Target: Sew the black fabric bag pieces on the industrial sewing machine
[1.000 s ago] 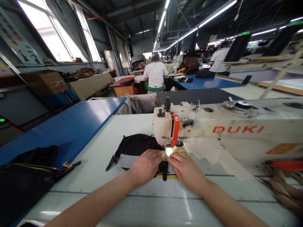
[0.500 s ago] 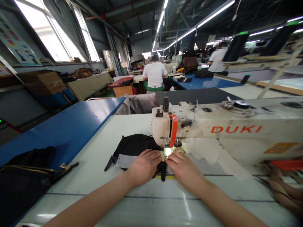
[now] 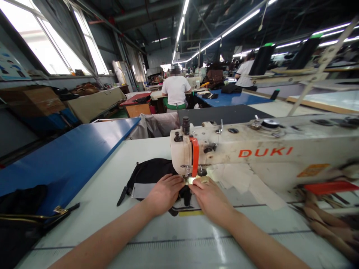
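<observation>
A black fabric bag piece (image 3: 153, 170) with a grey panel (image 3: 141, 190) lies beneath the head of the white sewing machine (image 3: 213, 149). My left hand (image 3: 165, 192) rests over its right part, fingers together and pressing the cloth just left of the lit needle area. On the other side, my right hand (image 3: 210, 198) has its fingers bent and closed at the cloth's edge, close to the presser foot. Both thumbs are mostly hidden, and so is the cloth under the fingertips. A short black strap (image 3: 186, 196) shows between the hands.
Another black item with a gold zip (image 3: 22, 216) lies at the left, by a blue tabletop (image 3: 70, 160). Pale paper-like sheets (image 3: 246, 183) sit under the machine arm. A ruler scale (image 3: 157, 244) runs along the table front. Two people in white shirts are farther back.
My view has swung slightly right, so the scene sits farther left. Both hands stay at the needle. The strap between them has shifted, and a dark rounded end now shows below my left hand.
</observation>
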### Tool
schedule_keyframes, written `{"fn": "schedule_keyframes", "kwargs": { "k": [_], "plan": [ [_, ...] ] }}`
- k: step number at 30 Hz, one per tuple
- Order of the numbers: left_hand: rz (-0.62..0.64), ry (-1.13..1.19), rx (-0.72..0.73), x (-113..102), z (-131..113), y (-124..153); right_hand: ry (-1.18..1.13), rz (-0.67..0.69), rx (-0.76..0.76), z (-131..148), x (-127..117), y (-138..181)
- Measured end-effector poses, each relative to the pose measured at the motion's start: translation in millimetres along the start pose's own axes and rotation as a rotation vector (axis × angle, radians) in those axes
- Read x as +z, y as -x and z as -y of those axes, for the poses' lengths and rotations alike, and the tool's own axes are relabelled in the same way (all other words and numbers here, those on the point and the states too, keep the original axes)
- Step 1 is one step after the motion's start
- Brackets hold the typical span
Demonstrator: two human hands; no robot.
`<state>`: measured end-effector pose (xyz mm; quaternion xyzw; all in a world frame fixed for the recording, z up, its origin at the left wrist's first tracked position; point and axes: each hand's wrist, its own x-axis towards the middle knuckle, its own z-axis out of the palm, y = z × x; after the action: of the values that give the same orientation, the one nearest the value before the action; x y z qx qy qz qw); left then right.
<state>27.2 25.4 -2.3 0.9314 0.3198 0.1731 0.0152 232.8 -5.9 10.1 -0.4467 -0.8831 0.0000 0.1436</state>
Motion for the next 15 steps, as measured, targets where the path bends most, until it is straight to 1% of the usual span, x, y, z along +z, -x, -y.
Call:
{"fn": "schedule_keyframes", "kwargs": {
  "k": [7,15],
  "plan": [
    [-0.028,0.001,0.0,1.5,5.8,-5.9,-0.038,-0.029,0.034,-0.6,1.1,2.4],
    [-0.008,0.003,-0.028,-1.0,3.6,-7.3,-0.115,-0.093,0.055,-3.0,2.8,6.4]
  ]
}}
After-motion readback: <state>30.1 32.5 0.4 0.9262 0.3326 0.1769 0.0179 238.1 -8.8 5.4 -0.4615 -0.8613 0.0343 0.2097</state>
